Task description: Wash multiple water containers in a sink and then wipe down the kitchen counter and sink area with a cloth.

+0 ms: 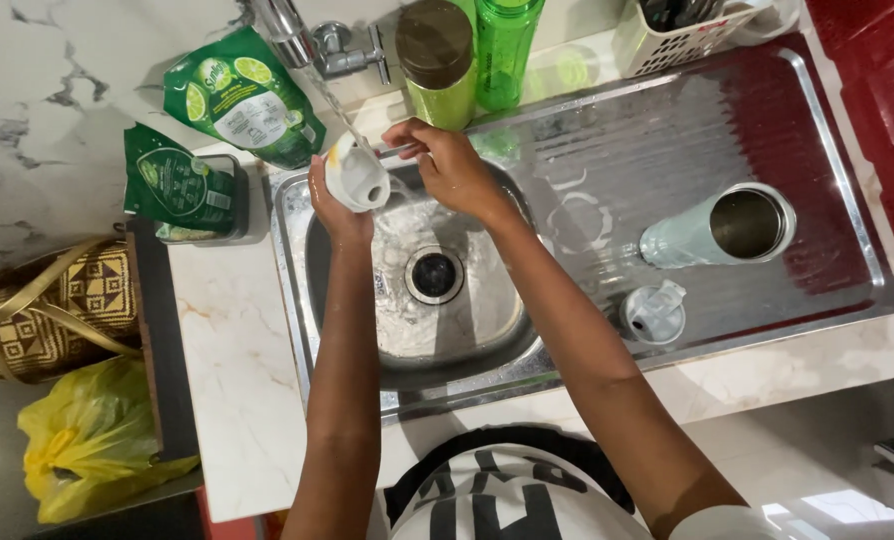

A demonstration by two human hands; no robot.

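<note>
— What's the left hand [332, 205] got?
— Fingers wrapped round a white lid [357, 175], domed, wet under the tap stream [339, 110], at the sink's [297, 250] eleven o'clock.
— And the right hand [447, 165]?
— Pinching something thin, perhaps a brush.

Steel drainboard [817, 240] with flask [719, 231], lid [653, 313]

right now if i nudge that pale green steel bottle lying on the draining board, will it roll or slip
Probably both. The pale green bottle lies on its side, a round cylinder, so a sideways nudge would likely roll it. The draining board is ribbed steel and looks wet, so it may slide too. Its open mouth shows it empty, so it is likely light. The loose lid lies beside it, apart.
</note>
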